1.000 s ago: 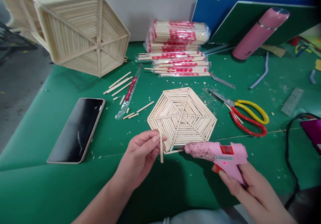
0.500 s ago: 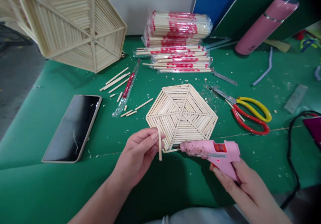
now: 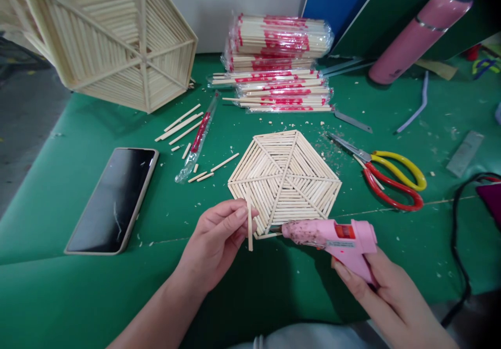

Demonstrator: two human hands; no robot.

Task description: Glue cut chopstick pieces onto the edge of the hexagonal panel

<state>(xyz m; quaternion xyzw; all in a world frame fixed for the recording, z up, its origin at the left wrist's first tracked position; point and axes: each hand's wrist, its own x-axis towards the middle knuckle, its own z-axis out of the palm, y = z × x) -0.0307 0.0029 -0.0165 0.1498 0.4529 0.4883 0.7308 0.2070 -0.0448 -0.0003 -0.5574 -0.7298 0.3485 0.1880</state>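
A flat hexagon of glued wooden sticks lies on the green table. My left hand pinches a short wooden stick, held upright at the hexagon's near-left edge. My right hand grips a pink glue gun by its handle. The gun's nozzle points left and touches the hexagon's near edge, just right of the stick.
A phone lies at the left. Red and yellow scissors rest right of the hexagon. Packs of chopsticks are stacked behind, with cut sticks nearby. A large stick-built hexagonal frame stands far left, a pink flask far right.
The view shifted slightly, so everything sits a little higher in the picture. Both hands keep their hold, and the glue gun's nozzle stays at the hexagon's near edge.
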